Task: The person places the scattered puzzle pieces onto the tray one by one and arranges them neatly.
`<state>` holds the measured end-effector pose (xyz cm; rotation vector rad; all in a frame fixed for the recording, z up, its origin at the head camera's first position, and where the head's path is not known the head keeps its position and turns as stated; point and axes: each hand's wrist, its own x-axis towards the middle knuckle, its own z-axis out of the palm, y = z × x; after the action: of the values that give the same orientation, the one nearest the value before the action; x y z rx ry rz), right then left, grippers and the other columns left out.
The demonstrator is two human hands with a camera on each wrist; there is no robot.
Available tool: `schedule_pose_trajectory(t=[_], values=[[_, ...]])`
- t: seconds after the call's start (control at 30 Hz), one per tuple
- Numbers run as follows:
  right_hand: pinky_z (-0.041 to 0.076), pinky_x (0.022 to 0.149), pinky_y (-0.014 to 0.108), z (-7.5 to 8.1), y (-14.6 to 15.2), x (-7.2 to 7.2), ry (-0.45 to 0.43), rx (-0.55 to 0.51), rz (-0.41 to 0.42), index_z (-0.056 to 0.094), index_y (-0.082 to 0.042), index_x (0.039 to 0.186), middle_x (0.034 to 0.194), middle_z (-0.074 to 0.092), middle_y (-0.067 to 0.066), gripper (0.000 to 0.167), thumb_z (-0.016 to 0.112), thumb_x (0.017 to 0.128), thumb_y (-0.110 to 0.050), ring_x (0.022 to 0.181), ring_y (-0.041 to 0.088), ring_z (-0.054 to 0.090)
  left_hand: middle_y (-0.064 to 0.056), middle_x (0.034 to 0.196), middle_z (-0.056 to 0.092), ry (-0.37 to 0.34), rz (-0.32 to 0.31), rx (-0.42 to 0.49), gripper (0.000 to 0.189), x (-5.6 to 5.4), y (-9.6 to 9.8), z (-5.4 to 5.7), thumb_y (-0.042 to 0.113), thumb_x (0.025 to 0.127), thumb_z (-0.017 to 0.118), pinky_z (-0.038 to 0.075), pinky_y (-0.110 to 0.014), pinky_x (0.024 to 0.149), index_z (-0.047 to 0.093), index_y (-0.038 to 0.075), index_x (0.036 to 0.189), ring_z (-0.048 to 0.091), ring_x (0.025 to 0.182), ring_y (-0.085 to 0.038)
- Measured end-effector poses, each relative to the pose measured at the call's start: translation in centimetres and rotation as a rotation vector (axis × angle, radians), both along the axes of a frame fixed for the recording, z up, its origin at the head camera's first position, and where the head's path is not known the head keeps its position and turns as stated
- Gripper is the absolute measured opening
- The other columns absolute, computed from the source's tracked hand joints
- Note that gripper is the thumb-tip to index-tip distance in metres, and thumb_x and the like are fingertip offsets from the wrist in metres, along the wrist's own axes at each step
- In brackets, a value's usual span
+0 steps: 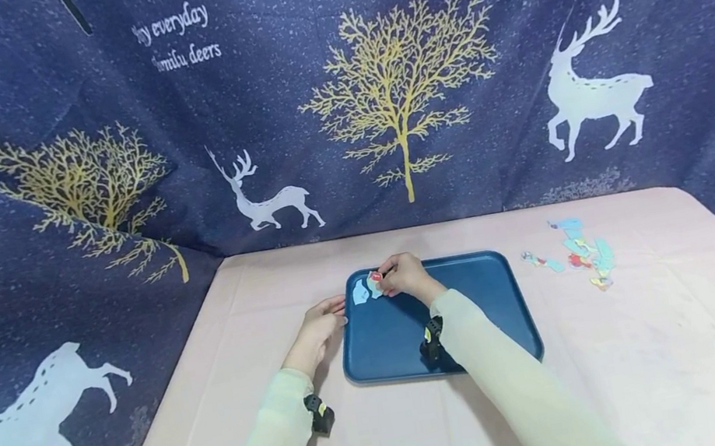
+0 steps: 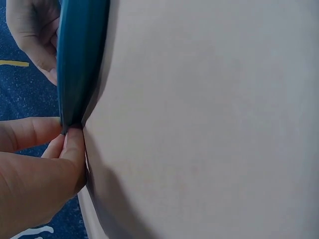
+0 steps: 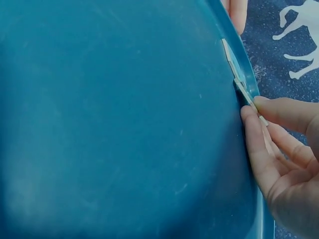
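Note:
In the head view a dark blue tray [image 1: 385, 344] lies on the table. My left hand [image 1: 321, 329] is at its left side; the left wrist view shows fingertips and thumb gripping the tray's rim [image 2: 82, 64]. Over the tray's far left corner, my right hand [image 1: 407, 278] pinches a flat puzzle piece with red and pale green on it [image 1: 374, 280]. A light blue puzzle piece [image 1: 360, 292] lies right beside it, near the rim. Seen edge-on in the right wrist view, the pinched piece [image 3: 245, 93] meets the light blue one [image 3: 229, 55]; fingers hide part of it.
Several colourful flat pieces [image 1: 588, 255] lie in a loose cluster on the pink tablecloth [image 1: 666, 329], right of the tray. Behind the table hangs a dark blue curtain [image 1: 495, 152] printed with deer and trees. A black wrist camera sits on each sleeve.

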<state>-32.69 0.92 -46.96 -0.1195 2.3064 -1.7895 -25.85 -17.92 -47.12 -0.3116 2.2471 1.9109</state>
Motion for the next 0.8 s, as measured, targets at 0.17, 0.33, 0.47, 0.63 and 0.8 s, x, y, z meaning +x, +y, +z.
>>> schedule_pose_trajectory(t=[0.17, 0.33, 0.47, 0.63, 0.8], values=[[0.059, 0.055, 0.028, 0.34, -0.15, 0.1, 0.001, 0.046, -0.011, 0.065, 0.01, 0.099, 0.074, 0.068, 0.016, 0.022, 0.069, 0.078, 0.009, 0.053, 0.012, 0.063, -0.023, 0.139, 0.049, -0.005, 0.0, -0.006, 0.055, -0.01, 0.08, 0.06, -0.017, 0.082, 0.046, 0.039, -0.042, 0.109, 0.049, -0.005, 0.135, 0.046, 0.13, -0.035], [0.059, 0.057, 0.027, 0.51, -0.21, 0.3, 0.017, 0.119, -0.022, 0.066, 0.008, 0.098, 0.076, 0.068, 0.015, 0.022, 0.072, 0.077, 0.007, 0.055, 0.012, 0.063, -0.022, 0.139, 0.049, -0.012, 0.005, -0.003, 0.056, -0.07, 0.06, -0.07, -0.017, 0.081, 0.046, 0.04, -0.041, 0.108, 0.049, -0.004, 0.135, 0.046, 0.129, -0.035], [0.059, 0.057, 0.025, 0.6, -0.26, 0.41, 0.042, 0.204, -0.026, 0.068, 0.007, 0.095, 0.077, 0.068, 0.013, 0.021, 0.074, 0.075, 0.005, 0.057, 0.012, 0.062, -0.023, 0.138, 0.05, -0.013, 0.002, -0.015, 0.055, -0.07, 0.09, -0.13, -0.017, 0.082, 0.047, 0.041, -0.041, 0.108, 0.049, -0.005, 0.135, 0.047, 0.129, -0.035], [0.058, 0.056, 0.024, 0.52, -0.35, 0.23, 0.036, 0.238, -0.022, 0.069, 0.005, 0.094, 0.078, 0.069, 0.012, 0.021, 0.076, 0.075, 0.003, 0.058, 0.013, 0.062, -0.023, 0.138, 0.05, -0.018, -0.002, -0.022, 0.055, -0.1, 0.03, -0.01, -0.016, 0.082, 0.047, 0.04, -0.042, 0.109, 0.049, -0.005, 0.136, 0.046, 0.129, -0.035], [0.058, 0.056, 0.025, 0.3, -0.22, 0.05, 0.044, 0.233, -0.013, 0.069, 0.005, 0.094, 0.078, 0.069, 0.012, 0.021, 0.076, 0.075, 0.002, 0.057, 0.012, 0.062, -0.023, 0.139, 0.049, -0.02, -0.002, -0.018, 0.055, -0.08, 0.06, 0.02, -0.016, 0.082, 0.047, 0.039, -0.042, 0.109, 0.049, -0.004, 0.136, 0.046, 0.13, -0.035]])
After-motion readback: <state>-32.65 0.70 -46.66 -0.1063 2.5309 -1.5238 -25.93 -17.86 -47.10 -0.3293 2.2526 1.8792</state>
